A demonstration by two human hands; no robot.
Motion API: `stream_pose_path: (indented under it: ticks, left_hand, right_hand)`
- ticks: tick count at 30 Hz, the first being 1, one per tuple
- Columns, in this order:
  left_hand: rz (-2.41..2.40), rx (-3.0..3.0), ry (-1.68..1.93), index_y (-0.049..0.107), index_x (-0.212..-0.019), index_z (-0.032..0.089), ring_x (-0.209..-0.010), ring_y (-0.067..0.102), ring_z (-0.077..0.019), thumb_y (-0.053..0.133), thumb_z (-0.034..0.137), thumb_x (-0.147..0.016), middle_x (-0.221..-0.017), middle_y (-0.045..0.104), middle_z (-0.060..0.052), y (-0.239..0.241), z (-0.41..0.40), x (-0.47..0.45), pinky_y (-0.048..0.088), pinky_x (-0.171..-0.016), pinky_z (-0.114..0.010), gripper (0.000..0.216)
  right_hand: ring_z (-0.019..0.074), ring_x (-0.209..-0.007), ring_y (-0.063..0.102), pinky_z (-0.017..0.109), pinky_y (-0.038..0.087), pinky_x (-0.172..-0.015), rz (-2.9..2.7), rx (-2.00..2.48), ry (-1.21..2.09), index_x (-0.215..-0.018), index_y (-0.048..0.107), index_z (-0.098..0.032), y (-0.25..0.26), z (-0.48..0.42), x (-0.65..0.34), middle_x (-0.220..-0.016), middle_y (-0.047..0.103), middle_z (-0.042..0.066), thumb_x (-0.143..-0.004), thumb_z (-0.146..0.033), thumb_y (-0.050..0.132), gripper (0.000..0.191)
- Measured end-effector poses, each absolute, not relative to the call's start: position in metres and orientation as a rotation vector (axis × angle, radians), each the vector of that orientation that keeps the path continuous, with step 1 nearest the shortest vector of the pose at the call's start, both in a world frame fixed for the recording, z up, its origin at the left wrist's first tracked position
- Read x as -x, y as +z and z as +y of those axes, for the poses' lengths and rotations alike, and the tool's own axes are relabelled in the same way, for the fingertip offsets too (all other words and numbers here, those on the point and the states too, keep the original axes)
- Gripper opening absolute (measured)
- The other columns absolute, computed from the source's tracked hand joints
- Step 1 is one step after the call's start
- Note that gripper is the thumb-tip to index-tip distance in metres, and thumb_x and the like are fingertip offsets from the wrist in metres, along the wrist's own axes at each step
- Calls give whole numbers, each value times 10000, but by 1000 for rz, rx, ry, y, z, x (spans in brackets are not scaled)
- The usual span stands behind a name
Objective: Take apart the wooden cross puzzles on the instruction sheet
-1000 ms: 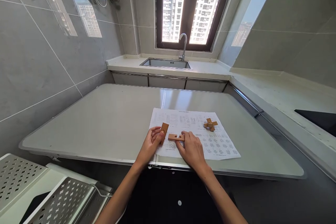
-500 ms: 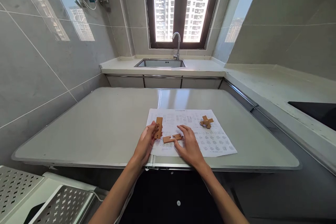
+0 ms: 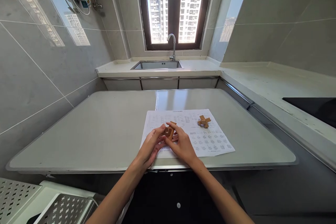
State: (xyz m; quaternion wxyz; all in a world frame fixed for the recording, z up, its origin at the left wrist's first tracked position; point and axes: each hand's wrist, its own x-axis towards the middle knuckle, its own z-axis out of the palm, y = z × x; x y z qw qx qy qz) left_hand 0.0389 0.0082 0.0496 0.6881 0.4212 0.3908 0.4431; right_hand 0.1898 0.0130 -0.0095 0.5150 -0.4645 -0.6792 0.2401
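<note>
My left hand (image 3: 150, 146) and my right hand (image 3: 182, 144) meet over the near edge of a printed instruction sheet (image 3: 207, 140). Between their fingertips they pinch notched wooden puzzle pieces (image 3: 169, 131), pressed together; how the pieces sit against each other is partly hidden by my fingers. A small assembled wooden cross (image 3: 203, 121) lies on the sheet, farther back and to the right of my hands, untouched.
The sheet lies on a grey table (image 3: 110, 129). Behind it runs a counter with a sink (image 3: 156, 64) and tap (image 3: 172, 43) under a window. A dark hob (image 3: 312, 108) is at right. A perforated white rack (image 3: 63, 206) stands low at left.
My hands have come together: the left brought its piece rightward, the right lifted the piece from the sheet, and both pieces now meet between my fingers. The view has shifted slightly.
</note>
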Motion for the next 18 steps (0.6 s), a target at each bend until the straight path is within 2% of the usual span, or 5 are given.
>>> stream_pose_path:
  ticks: [6, 9, 13, 16, 18]
  left_hand:
    - [803, -1011, 968, 718, -1124, 140, -1226, 691, -347, 641, 584, -954, -1181, 778, -152, 44, 11, -38, 467, -1140, -501, 482]
    - [867, -1120, 990, 674, -1223, 148, -1217, 700, -342, 560, 635, -987, -1220, 769, -150, 43, 14, -35, 494, -1114, -498, 553]
    - [1086, -1482, 972, 637, -1374, 233, -1250, 687, -317, 510, 673, -997, -1359, 720, -96, 41, 16, -32, 501, -1123, -468, 593]
    - [1162, -1689, 998, 718, -1269, 243, -1217, 701, -300, 529, 633, -1002, -1413, 693, -63, 43, 16, -32, 550, -1073, -429, 509]
    - [1154, -1755, 1033, 750, -1196, 230, -1202, 707, -290, 500, 610, -1022, -1366, 723, -60, 46, 15, -33, 560, -1059, -417, 487]
  right_hand:
    - [231, -1020, 738, 380, 604, -906, -1653, 1148, 610, -1410, 616, -298, -11, 15, -196, -1338, 727, 39, -893, -201, 661, 528]
    - [218, -907, 744, 369, 605, -846, -1670, 1197, 588, -1379, 639, -303, -4, 15, -196, -1250, 766, 23, -888, -178, 641, 506]
    - [220, -824, 731, 350, 580, -764, -1709, 1256, 490, -1354, 657, -275, 2, 14, -194, -1085, 791, 32, -909, -172, 601, 461]
    - [218, -771, 713, 347, 562, -744, -1720, 1256, 460, -1380, 638, -251, 1, 16, -194, -1003, 786, 38, -925, -182, 581, 464]
    - [219, -768, 705, 351, 554, -753, -1724, 1257, 462, -1385, 632, -253, -3, 18, -196, -1014, 783, 40, -927, -182, 578, 466]
